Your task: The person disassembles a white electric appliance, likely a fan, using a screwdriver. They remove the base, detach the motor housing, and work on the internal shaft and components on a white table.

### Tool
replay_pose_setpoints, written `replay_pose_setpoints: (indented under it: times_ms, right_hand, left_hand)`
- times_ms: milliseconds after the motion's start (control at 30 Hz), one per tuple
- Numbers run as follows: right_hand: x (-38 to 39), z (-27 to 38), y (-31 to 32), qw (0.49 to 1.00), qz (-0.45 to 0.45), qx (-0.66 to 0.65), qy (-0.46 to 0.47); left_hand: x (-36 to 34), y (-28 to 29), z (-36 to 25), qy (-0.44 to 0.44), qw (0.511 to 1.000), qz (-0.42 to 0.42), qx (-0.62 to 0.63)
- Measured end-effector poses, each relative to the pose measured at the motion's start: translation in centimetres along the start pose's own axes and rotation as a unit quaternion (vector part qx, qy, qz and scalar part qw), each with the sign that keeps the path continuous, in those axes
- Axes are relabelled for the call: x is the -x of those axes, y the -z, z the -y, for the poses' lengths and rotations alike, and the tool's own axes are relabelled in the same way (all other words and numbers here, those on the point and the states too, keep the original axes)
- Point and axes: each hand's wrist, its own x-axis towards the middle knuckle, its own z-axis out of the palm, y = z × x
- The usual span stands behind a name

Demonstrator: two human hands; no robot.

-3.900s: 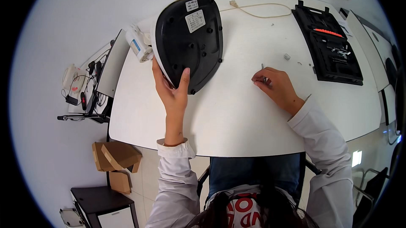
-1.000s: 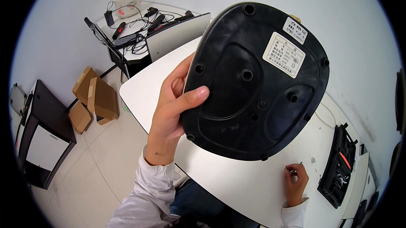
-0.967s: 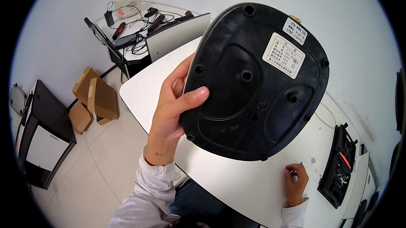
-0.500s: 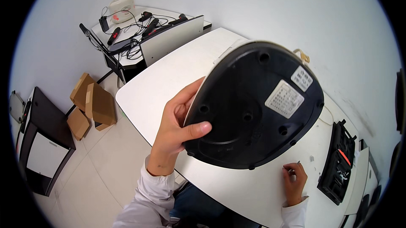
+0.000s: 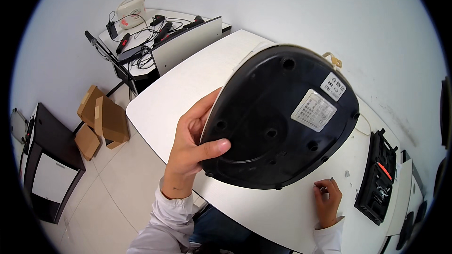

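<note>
appliance [image 5: 278, 122] | black base faces camera | long axis lower-left to upper-right

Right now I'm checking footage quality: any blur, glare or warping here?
Head view: evenly lit and sharp; the black appliance base in the left hand shows only soft sheen; the white table edges bow from fisheye; dark corners frame the picture.

Plain pale wall [image 5: 292, 4] behind. Pale tiled floor [image 5: 108, 192] below. White worktop [image 5: 188, 84] with rounded corners. Side table [image 5: 141, 32] cluttered with cables beyond. Cardboard boxes [image 5: 101, 119] on the floor, near a dark cabinet [image 5: 47, 164].
</note>
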Motion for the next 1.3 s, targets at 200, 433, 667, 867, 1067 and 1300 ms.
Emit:
replay_pose_setpoints:
  times_ms: [200,433,667,867,1067,1300]
  right_hand:
    - [0.0,-0.3,0.2,1.000,0.006,0.017,0.005]
    - [0.1,-0.2,0.3,1.000,0.011,0.017,0.005]
    - [0.2,-0.1,0.1,1.000,0.009,0.002,0.015]
    - [0.3,-0.2,0.1,1.000,0.014,-0.012,0.018]
    - [0.4,-0.7,0.6,0.999,0.004,-0.008,0.033]
    - [0.2,-0.1,1.0,1.000,0.006,-0.006,0.024]
  left_hand:
    - [-2.5,-2.4,-2.5,-0.024,0.998,-0.010,0.058]
    - [-3.8,-2.1,-3.5,-0.025,0.995,-0.021,0.097]
    - [-4.1,-2.1,-3.9,-0.009,0.989,-0.034,0.143]
    - [-5.1,-2.9,-4.4,-0.021,0.980,-0.044,0.192]
    - [-4.6,-2.3,-2.6,-0.039,0.983,-0.029,0.176]
    - [-1.6,-0.4,-0.3,-0.084,0.985,-0.085,0.125]
